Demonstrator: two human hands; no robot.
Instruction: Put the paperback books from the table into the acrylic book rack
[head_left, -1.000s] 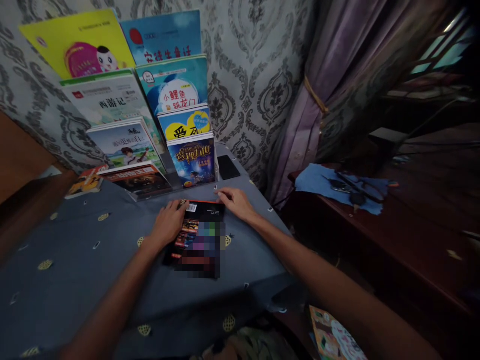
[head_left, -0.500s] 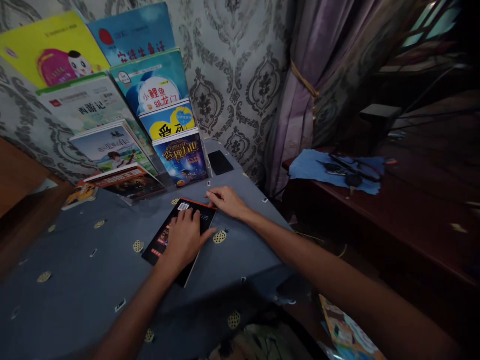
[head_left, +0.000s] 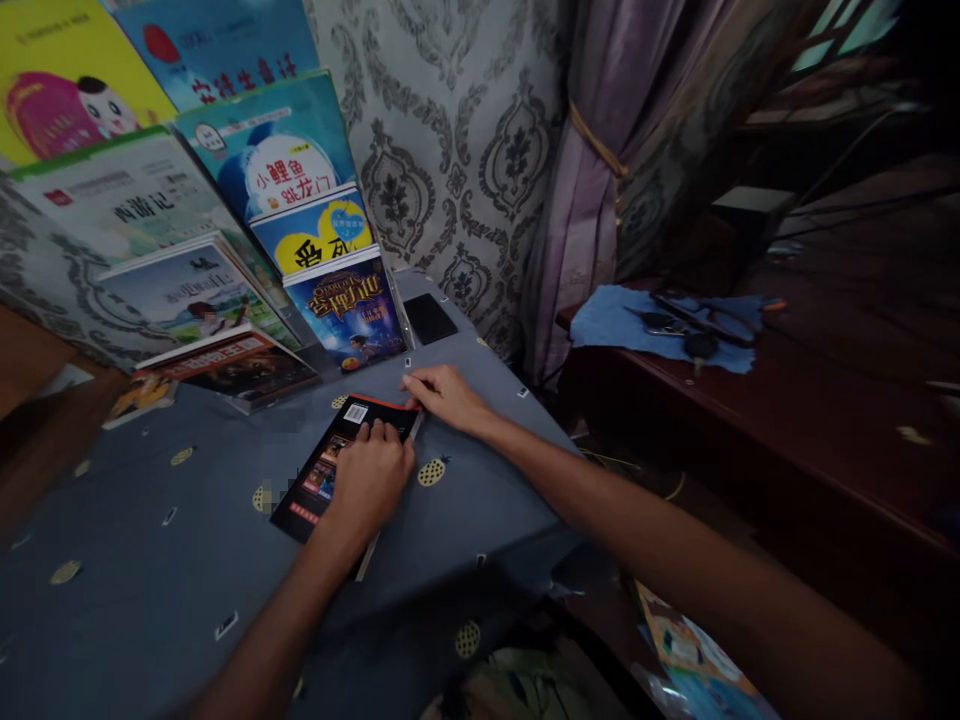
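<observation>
A black book (head_left: 324, 462) with a barcode and small cover pictures on its upward face lies tilted on the cloth-covered table. My left hand (head_left: 373, 475) rests over its middle, fingers bent onto the cover and thumb drawn in along the right edge. At the book's top right corner, my right hand (head_left: 448, 398) has thumb and forefinger pinched together. How much of the corner sits between those fingertips is hard to see. The lower part of the book is hidden under my left hand and forearm.
Several books, among them a blue one (head_left: 349, 318) and a red-dark one (head_left: 232, 368), stand in a tiered rack behind. A black phone-like slab (head_left: 430, 319) lies right of it. A dark red bench (head_left: 750, 420) holds a blue cloth (head_left: 600, 318) with glasses and keys.
My left hand's fingers have bent and its outstretched thumb has closed in toward the book's edge. My right hand stays at the corner. The view has shifted slightly.
</observation>
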